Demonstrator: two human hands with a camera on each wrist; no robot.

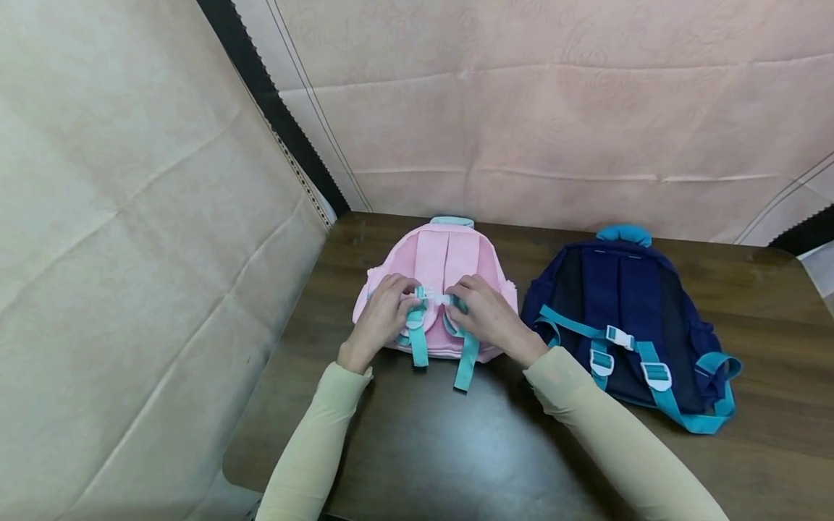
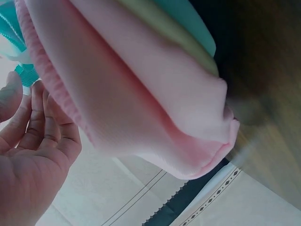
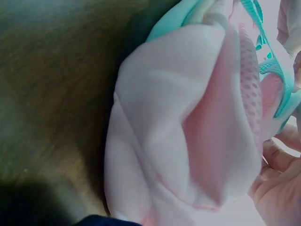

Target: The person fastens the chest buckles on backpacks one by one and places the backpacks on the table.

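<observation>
A pink child's backpack lies with its strap side up on the table. Across its middle runs a short teal chest strap with a white buckle. My left hand pinches the strap at the buckle's left end, thumb below the fingers. From the other side, my right hand pinches the strap at the buckle's right end. Two teal strap tails hang toward the table's front. In the left wrist view, thumb and fingers sit close to a teal strap; the pink side panel fills the middle.
To the right lies a navy backpack with teal straps, its white chest buckle fastened. Both bags stand on a dark brown wooden table. Pale fabric walls rise behind and at the left.
</observation>
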